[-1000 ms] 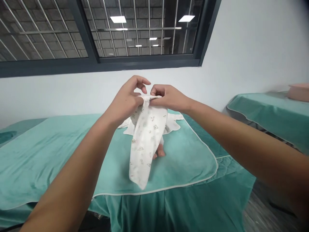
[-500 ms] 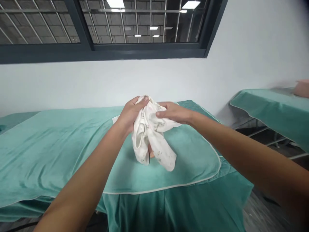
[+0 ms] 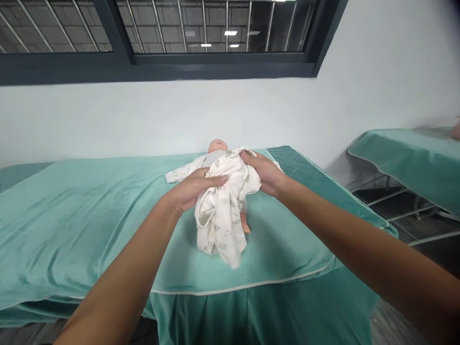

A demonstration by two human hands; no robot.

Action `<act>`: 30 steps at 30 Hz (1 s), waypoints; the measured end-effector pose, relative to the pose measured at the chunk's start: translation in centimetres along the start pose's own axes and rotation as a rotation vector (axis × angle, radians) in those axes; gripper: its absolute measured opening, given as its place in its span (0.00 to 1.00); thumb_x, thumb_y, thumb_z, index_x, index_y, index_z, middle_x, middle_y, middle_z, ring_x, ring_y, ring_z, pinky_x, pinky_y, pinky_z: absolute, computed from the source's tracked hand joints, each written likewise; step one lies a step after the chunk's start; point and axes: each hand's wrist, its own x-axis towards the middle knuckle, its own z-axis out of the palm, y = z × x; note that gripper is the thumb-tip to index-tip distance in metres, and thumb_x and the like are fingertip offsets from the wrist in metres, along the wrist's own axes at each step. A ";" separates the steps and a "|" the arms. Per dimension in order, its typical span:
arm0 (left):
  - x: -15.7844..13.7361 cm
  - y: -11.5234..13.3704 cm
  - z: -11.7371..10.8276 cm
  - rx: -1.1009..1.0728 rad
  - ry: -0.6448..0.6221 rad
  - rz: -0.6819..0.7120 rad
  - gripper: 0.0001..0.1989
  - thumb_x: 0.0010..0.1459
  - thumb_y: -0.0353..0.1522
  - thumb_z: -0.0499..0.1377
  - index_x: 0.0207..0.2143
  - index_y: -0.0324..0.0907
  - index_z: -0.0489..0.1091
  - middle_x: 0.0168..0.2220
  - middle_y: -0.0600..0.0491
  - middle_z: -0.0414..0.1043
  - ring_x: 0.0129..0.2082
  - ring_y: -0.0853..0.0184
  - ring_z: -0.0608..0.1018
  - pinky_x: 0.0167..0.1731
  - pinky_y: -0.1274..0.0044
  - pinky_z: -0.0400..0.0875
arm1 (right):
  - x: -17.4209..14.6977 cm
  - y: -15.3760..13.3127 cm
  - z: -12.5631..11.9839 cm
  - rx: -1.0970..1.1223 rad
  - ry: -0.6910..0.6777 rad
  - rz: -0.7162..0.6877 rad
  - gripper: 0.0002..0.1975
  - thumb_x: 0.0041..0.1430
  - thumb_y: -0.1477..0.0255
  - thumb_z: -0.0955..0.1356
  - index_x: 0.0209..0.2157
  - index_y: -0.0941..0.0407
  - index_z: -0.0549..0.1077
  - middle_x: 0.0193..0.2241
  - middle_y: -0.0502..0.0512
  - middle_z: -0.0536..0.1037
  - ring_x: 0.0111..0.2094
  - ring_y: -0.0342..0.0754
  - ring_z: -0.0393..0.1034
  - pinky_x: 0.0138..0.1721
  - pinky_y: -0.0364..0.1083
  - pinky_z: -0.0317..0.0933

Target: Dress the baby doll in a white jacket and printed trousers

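We have 2 bare hands on a white printed garment [image 3: 226, 215], held up over the doll's lower body, mid-bed. Left hand [image 3: 192, 188]: thumb laid over the cloth, pinching its left side; the other fingers are mostly behind it, can't tell their exact pose. Right hand [image 3: 266, 173]: thumb on the upper right edge, cloth gripped between it and fingers we can't fully see.

Garment's long axis runs from the bunched top at the hands down toward us and the near bed edge, roughly in line with the doll. Loose end points our way, hanging in folds; lowest tip sits right of the left hand, below both hands. We see an open fold on the left side. Can't tell whether the tip touches the blanket [image 3: 287, 244].

Doll [image 3: 217, 145] lies lengthwise, head toward the wall [image 3: 161, 120], legs toward us. 1 foot [image 3: 245, 224] shows just right of the garment; the other we can't see. A printed sleeve [image 3: 181, 173] stretches out left of its torso.

Around: dark window frame [image 3: 215, 68] above, green skirt [image 3: 273, 311] on the near side, a 2nd bed [image 3: 413, 155] well apart at right.
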 end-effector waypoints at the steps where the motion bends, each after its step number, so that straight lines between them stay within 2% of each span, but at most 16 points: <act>1: 0.0 -0.1 -0.1 -0.030 0.027 0.027 0.21 0.52 0.38 0.67 0.46 0.36 0.75 0.41 0.43 0.79 0.39 0.58 0.80 0.39 0.72 0.73 | -0.1 0.1 -0.3 -0.030 0.001 0.001 0.16 0.54 0.60 0.73 0.40 0.55 0.76 0.37 0.53 0.80 0.39 0.47 0.74 0.40 0.44 0.67; 5: 0.2 -0.2 -0.1 -0.117 0.159 0.149 0.24 0.54 0.41 0.66 0.49 0.36 0.73 0.40 0.44 0.79 0.39 0.58 0.80 0.41 0.72 0.73 | -0.4 0.3 -2.0 -0.307 -0.102 0.123 0.18 0.52 0.58 0.74 0.41 0.56 0.77 0.37 0.52 0.80 0.37 0.47 0.73 0.35 0.42 0.66; 8: 0.4 -0.4 0.4 -0.127 0.221 0.159 0.24 0.53 0.42 0.66 0.49 0.37 0.74 0.39 0.44 0.79 0.38 0.58 0.81 0.40 0.72 0.73 | -0.6 -0.1 -2.8 -0.482 -0.233 0.241 0.20 0.51 0.57 0.74 0.39 0.58 0.78 0.35 0.54 0.80 0.34 0.47 0.73 0.32 0.43 0.64; 12: 0.9 -0.5 1.1 -0.032 0.257 0.128 0.24 0.51 0.44 0.67 0.46 0.39 0.74 0.39 0.46 0.79 0.38 0.59 0.80 0.38 0.72 0.74 | -0.7 -1.1 -1.3 -0.447 -0.363 0.173 0.24 0.50 0.59 0.75 0.45 0.57 0.76 0.41 0.56 0.79 0.40 0.50 0.74 0.39 0.45 0.67; 14: 1.1 -0.3 1.1 0.029 0.271 0.137 0.24 0.51 0.44 0.67 0.46 0.39 0.74 0.40 0.46 0.79 0.39 0.58 0.80 0.37 0.72 0.74 | -0.8 -1.4 -0.1 -0.475 -0.393 0.149 0.23 0.50 0.60 0.75 0.45 0.57 0.76 0.42 0.56 0.80 0.42 0.51 0.74 0.42 0.46 0.66; 16: 1.1 0.0 0.8 0.064 0.269 0.144 0.25 0.51 0.45 0.67 0.47 0.39 0.74 0.41 0.46 0.79 0.41 0.57 0.80 0.38 0.72 0.74 | -0.8 -1.3 0.7 -0.489 -0.335 0.129 0.19 0.53 0.60 0.74 0.43 0.57 0.77 0.41 0.56 0.80 0.41 0.50 0.74 0.42 0.46 0.66; 18: 0.8 0.1 0.3 0.087 0.220 0.122 0.26 0.51 0.44 0.67 0.48 0.39 0.73 0.43 0.45 0.78 0.44 0.56 0.79 0.41 0.70 0.74 | -0.6 -0.9 0.9 -0.398 -0.204 0.064 0.17 0.55 0.60 0.72 0.42 0.56 0.77 0.40 0.54 0.80 0.40 0.48 0.74 0.42 0.45 0.66; 21: 0.0 0.0 -0.4 0.137 0.025 0.011 0.28 0.46 0.40 0.71 0.50 0.39 0.73 0.46 0.44 0.78 0.47 0.54 0.78 0.46 0.67 0.73 | -0.2 -0.1 0.5 -0.192 -0.020 -0.033 0.15 0.53 0.64 0.73 0.41 0.55 0.77 0.38 0.51 0.80 0.40 0.46 0.74 0.42 0.44 0.66; 23: -0.4 -0.2 -0.6 0.150 -0.071 -0.056 0.30 0.43 0.36 0.73 0.50 0.38 0.74 0.45 0.44 0.78 0.48 0.53 0.78 0.48 0.66 0.73 | -0.1 0.4 0.2 -0.097 0.012 -0.042 0.15 0.52 0.64 0.74 0.41 0.54 0.76 0.38 0.51 0.80 0.40 0.46 0.74 0.41 0.44 0.66; 25: -0.4 -0.5 -0.6 0.090 -0.046 -0.022 0.30 0.43 0.34 0.72 0.51 0.38 0.73 0.46 0.43 0.78 0.48 0.53 0.78 0.49 0.66 0.72 | -0.2 0.7 -0.1 -0.025 0.003 -0.024 0.17 0.53 0.60 0.73 0.42 0.54 0.76 0.38 0.51 0.80 0.40 0.47 0.74 0.41 0.45 0.66; 27: 0.0 -0.8 -0.4 -0.026 0.054 0.094 0.29 0.47 0.36 0.70 0.52 0.38 0.72 0.46 0.43 0.78 0.49 0.53 0.78 0.50 0.66 0.72 | -0.6 0.9 -0.2 -0.003 -0.023 0.020 0.19 0.53 0.57 0.73 0.42 0.54 0.76 0.38 0.53 0.80 0.39 0.48 0.75 0.41 0.45 0.67; 30: 0.8 -1.2 0.2 -0.181 0.175 0.216 0.27 0.51 0.39 0.68 0.52 0.37 0.71 0.43 0.43 0.79 0.46 0.54 0.79 0.49 0.66 0.73 | -1.4 1.2 0.0 -0.063 -0.135 0.167 0.22 0.51 0.54 0.73 0.40 0.57 0.77 0.36 0.56 0.81 0.37 0.49 0.75 0.40 0.46 0.67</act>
